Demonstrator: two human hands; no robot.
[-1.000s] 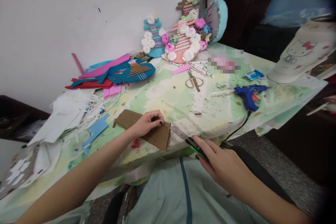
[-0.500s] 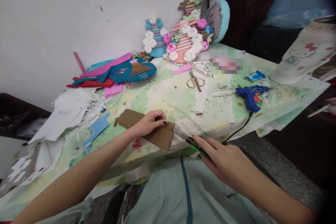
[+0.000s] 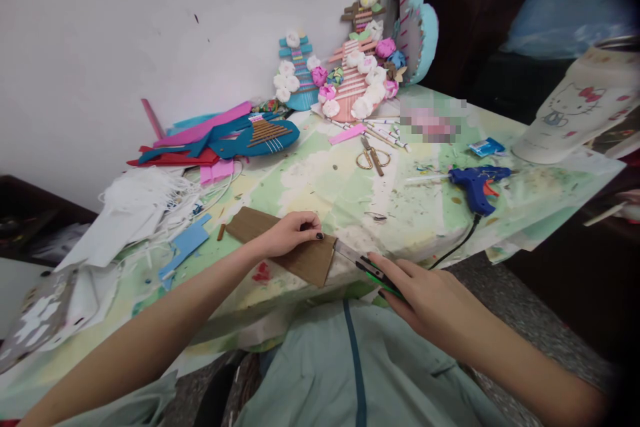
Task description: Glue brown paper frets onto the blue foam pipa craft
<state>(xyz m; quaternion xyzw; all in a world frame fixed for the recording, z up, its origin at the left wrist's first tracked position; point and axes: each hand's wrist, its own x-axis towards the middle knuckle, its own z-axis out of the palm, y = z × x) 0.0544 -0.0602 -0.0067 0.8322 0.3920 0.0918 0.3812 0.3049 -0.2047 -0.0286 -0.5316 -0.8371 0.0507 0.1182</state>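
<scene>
A flat brown piece of cardboard or paper [image 3: 313, 267] lies at the table's near edge. My left hand [image 3: 293, 232] rests on it, thumb and fingers closed in a pinch near its right end. Some of the brown piece is hidden under that hand. In my right hand [image 3: 423, 293] is a utility knife [image 3: 370, 267] with a green and black handle, its blade extended. The blade points left, and its tip is at the right edge of the brown piece. A small brown strip [image 3: 221, 232] lies by the piece's left end.
A blue glue gun [image 3: 477, 187] with a cord lies at the right, near a white tumbler [image 3: 565, 107]. Scissors [image 3: 371, 157] lie beyond my hands. Flower-trimmed crafts [image 3: 353, 83] stand by the wall. White strips [image 3: 135, 207] and blue paper scraps [image 3: 187, 247] are at the left.
The right end of the brown piece looks flatter; a gap showed at its edge before. The knife and both hands have shifted only slightly.
</scene>
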